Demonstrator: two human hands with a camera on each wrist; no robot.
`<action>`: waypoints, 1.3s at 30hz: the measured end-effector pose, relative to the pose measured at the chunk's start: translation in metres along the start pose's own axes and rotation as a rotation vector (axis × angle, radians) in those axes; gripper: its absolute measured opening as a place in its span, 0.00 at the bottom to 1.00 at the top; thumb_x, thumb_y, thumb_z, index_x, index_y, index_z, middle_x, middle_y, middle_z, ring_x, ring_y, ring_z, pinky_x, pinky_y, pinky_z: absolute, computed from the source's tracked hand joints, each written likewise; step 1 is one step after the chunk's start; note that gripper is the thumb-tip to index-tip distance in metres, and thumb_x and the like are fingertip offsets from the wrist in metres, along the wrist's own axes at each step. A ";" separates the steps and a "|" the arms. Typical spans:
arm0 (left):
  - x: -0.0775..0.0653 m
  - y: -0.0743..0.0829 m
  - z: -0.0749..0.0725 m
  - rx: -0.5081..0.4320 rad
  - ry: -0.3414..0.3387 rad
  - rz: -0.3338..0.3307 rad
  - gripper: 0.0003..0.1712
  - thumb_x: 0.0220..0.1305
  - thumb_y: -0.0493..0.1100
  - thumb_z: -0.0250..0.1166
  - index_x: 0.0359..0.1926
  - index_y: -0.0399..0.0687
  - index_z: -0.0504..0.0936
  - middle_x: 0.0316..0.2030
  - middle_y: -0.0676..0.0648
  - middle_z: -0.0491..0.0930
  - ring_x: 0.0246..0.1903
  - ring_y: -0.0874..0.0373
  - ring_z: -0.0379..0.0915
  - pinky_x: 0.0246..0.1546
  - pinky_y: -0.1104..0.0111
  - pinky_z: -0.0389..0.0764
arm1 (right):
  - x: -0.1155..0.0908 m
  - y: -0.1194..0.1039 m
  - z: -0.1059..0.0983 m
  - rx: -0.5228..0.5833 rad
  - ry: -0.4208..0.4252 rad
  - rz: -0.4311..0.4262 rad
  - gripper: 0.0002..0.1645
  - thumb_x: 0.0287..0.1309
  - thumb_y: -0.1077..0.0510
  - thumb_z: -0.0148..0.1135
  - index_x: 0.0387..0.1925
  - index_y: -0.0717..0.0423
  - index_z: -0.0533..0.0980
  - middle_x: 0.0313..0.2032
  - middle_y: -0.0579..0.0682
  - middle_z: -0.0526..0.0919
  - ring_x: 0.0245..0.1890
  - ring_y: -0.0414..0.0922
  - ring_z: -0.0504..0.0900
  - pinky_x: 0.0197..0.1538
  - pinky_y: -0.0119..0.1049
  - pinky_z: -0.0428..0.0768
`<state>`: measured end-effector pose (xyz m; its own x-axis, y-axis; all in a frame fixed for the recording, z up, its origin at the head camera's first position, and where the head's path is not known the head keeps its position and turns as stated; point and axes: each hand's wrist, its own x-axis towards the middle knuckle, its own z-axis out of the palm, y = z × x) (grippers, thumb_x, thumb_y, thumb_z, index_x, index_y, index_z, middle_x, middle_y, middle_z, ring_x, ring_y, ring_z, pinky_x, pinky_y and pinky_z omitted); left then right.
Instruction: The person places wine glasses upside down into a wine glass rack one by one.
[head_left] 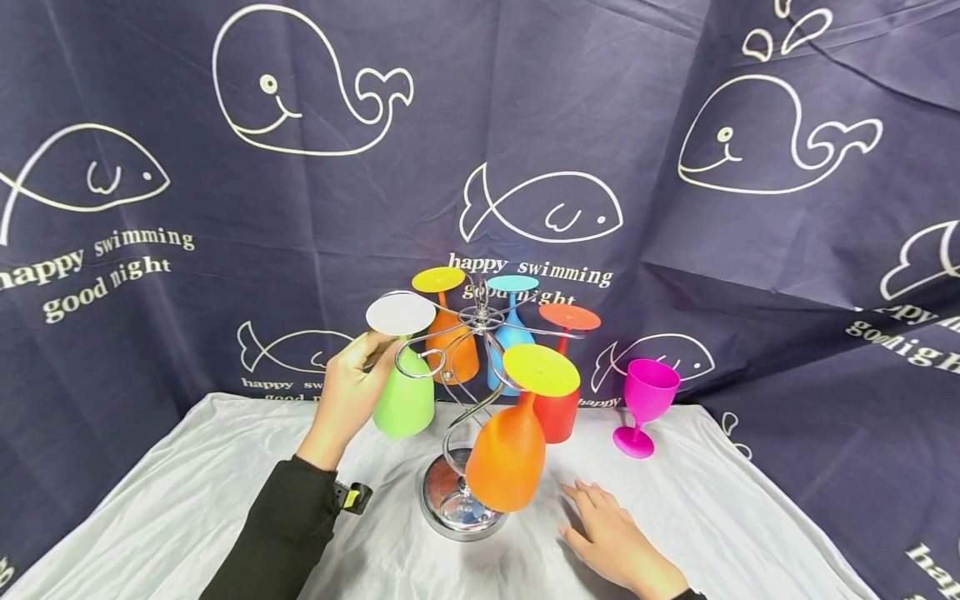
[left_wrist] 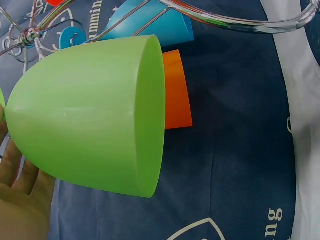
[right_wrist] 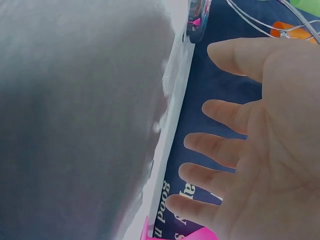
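My left hand (head_left: 352,392) pinches an upside-down green goblet (head_left: 405,402) near its stem, at the left side of a chrome spiral goblet rack (head_left: 450,529). In the left wrist view the green goblet's bowl (left_wrist: 90,117) covers much of the scene, and its stem is mostly cut off. Around the rack other goblets hang foot up: a near orange one (head_left: 510,458), a red one (head_left: 558,414), a blue one (head_left: 512,333) and a far orange one (head_left: 457,354). My right hand (head_left: 611,537), fingers spread and holding nothing, is low to the right of the rack.
An upright magenta goblet (head_left: 651,390) stands on the white cloth (head_left: 660,508) at the right. Behind the table hangs a dark blue curtain (head_left: 540,108) printed with whales, fish and lettering. The near orange goblet sticks out toward me over the rack's round base.
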<state>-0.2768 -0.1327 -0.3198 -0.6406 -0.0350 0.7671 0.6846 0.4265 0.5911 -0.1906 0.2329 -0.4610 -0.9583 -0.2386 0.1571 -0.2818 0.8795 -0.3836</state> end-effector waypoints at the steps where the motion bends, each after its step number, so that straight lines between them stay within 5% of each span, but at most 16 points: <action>1: 0.001 0.000 0.001 0.002 -0.004 -0.003 0.09 0.71 0.41 0.65 0.47 0.46 0.88 0.44 0.46 0.88 0.43 0.75 0.80 0.48 0.86 0.77 | 0.000 0.000 0.000 0.002 0.000 0.002 0.33 0.64 0.44 0.66 0.65 0.55 0.74 0.68 0.64 0.73 0.70 0.68 0.68 0.63 0.73 0.68; 11: 0.013 0.000 0.008 0.012 -0.053 -0.007 0.10 0.69 0.42 0.67 0.48 0.46 0.88 0.48 0.46 0.88 0.51 0.52 0.85 0.51 0.84 0.78 | 0.000 0.001 0.001 0.021 -0.026 0.017 0.33 0.64 0.45 0.66 0.65 0.55 0.73 0.69 0.64 0.72 0.71 0.68 0.67 0.63 0.75 0.67; 24: 0.024 -0.006 0.011 0.013 -0.089 -0.191 0.18 0.71 0.57 0.64 0.52 0.53 0.87 0.50 0.49 0.88 0.50 0.55 0.85 0.55 0.60 0.84 | 0.002 0.002 0.002 0.027 -0.032 0.015 0.33 0.64 0.45 0.66 0.65 0.55 0.73 0.68 0.64 0.72 0.71 0.69 0.66 0.64 0.74 0.67; 32: 0.027 -0.010 0.007 0.003 -0.082 -0.240 0.23 0.71 0.63 0.61 0.54 0.55 0.86 0.52 0.52 0.88 0.48 0.64 0.83 0.50 0.72 0.81 | 0.002 0.003 0.001 0.028 -0.036 0.011 0.33 0.64 0.44 0.66 0.65 0.55 0.73 0.69 0.64 0.72 0.71 0.69 0.66 0.63 0.74 0.67; 39: 0.027 -0.015 0.003 0.032 -0.081 -0.236 0.25 0.71 0.67 0.58 0.54 0.60 0.86 0.49 0.53 0.88 0.47 0.63 0.83 0.50 0.68 0.81 | 0.000 0.004 0.002 0.025 -0.032 0.007 0.33 0.65 0.44 0.65 0.65 0.56 0.73 0.68 0.65 0.72 0.70 0.69 0.66 0.63 0.74 0.67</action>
<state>-0.3052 -0.1372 -0.3086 -0.8083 -0.0650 0.5852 0.5020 0.4432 0.7426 -0.1918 0.2353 -0.4644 -0.9611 -0.2461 0.1251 -0.2759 0.8705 -0.4077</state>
